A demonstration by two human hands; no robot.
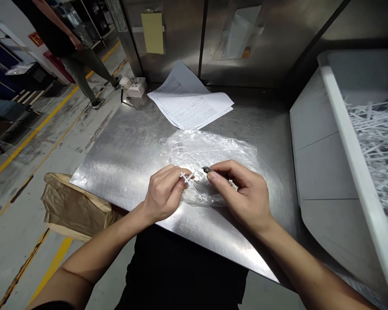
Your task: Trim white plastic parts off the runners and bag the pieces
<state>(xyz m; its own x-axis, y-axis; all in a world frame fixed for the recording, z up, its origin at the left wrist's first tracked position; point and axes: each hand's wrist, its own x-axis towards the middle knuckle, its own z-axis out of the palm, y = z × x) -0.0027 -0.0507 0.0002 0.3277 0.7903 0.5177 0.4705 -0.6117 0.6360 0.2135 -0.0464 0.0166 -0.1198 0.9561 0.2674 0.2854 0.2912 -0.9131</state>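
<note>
Plastic piece (186,178) in left hand (164,191), near dark tool (207,169) in right hand (247,191)

The right grip (245,193) at four o'clock hides most of the dark tool (208,169), so its full shape cannot be told. The left grip (163,191), between seven and eight, covers one end of a white branched piece (186,177). Print on the sheets (192,105) at twelve is unreadable. The right edge crops the bin (351,159) at three; the top edge, another person (63,43) at ten.
</note>
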